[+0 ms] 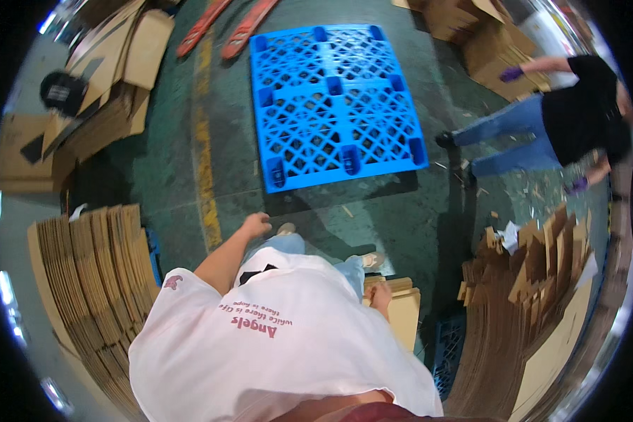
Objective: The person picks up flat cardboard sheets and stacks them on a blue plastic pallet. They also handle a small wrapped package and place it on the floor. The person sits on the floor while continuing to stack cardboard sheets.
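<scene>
My left hand (257,225) hangs beside my left leg with nothing in it, its fingers loosely bent and slightly apart. A bundle of flattened cardboard boxes (404,320) rests along my right side. My right hand (380,297) grips the bundle at its upper edge, and my shirt hides part of it. On the floor ahead lies a blue plastic pallet (341,105) with a lattice top, apart from both hands and bearing no load.
Tall stacks of flat cardboard stand at the left (95,274) and right (503,330). Red forks (243,32) of a pallet jack lie beyond the pallet. A co-worker (577,116) with purple gloves stands at right. Scraps litter the green floor (309,211); someone in a black cap (63,93) is at left.
</scene>
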Motion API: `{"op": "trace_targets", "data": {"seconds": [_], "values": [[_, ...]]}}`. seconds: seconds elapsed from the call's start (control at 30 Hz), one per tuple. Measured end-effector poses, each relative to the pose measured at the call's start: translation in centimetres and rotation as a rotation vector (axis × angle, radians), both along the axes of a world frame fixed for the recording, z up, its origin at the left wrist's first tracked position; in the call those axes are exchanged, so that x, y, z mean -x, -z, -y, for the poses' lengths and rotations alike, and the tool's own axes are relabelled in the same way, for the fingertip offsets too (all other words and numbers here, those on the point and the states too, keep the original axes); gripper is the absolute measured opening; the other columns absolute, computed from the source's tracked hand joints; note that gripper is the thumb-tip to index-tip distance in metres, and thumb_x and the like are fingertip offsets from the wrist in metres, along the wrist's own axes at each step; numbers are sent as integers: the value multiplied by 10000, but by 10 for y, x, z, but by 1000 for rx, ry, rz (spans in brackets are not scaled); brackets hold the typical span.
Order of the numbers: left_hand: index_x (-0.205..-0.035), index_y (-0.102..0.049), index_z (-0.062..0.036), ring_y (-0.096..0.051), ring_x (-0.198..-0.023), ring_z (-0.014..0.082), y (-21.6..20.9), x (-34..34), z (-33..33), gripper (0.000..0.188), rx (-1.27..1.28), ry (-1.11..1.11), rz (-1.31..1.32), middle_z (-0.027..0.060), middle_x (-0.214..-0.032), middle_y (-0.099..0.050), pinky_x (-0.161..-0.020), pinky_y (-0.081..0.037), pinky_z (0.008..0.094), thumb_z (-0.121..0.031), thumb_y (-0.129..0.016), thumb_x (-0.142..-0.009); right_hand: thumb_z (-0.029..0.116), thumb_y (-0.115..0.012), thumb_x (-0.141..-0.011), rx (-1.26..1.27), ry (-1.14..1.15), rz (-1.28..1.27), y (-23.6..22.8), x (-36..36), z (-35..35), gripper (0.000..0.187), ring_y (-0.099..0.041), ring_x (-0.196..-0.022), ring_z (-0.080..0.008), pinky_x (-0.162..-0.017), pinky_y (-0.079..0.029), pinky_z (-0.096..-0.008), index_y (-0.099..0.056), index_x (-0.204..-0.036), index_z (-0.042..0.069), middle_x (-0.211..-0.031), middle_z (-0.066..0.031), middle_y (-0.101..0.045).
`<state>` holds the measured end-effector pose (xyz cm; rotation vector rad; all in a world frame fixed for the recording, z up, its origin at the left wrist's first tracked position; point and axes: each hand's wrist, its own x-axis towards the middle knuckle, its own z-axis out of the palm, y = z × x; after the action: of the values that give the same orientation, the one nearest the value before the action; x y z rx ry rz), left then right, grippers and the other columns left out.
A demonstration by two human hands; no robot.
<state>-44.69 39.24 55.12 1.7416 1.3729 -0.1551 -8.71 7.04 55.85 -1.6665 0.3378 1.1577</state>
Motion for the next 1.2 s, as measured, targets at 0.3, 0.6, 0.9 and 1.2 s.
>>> {"op": "trace_targets", "data": {"seconds": [0.3, 0.6, 0.9, 1.2], "values": [[-1092, -533, -15, -524, -561, 152, -15, 269, 45, 357, 118, -1122, 54, 85, -710, -566, -462, -413, 294, -115, -577, -752, 80, -547, -803, -154, -304, 103, -63, 52, -255, 488, -553, -564, -186, -494, -488, -312, -337, -1235, -1, -762, -90, -549], [-1100, -562, -34, -583, -942, 282, 33, 254, 130, 526, 302, -840, -54, 167, -1061, -586, -789, -467, 355, -318, -651, -667, 78, -506, -785, 165, -922, 106, -26, 142, -330, 45, -483, -428, -154, -356, -343, -287, -495, -763, 40, -544, -64, -503], [-995, -603, -37, -606, -842, 291, 16, 324, -4, 422, 237, -715, -298, 189, -931, -610, -697, -480, 380, -292, -614, -660, 49, -493, -795, 84, -794, -193, 51, 176, -474, 177, -488, -441, -173, -395, -451, -339, -458, -968, 33, -621, -63, -497], [-1115, -532, -34, -599, -887, 216, -117, 315, -243, 428, -58, -1017, 205, 138, -985, -616, -774, -470, 319, -171, -613, -718, 105, -487, -822, 27, -991, -176, 41, 252, -642, 293, -554, -534, -174, -465, -505, -323, -440, -1095, 8, -725, -87, -548]]}}
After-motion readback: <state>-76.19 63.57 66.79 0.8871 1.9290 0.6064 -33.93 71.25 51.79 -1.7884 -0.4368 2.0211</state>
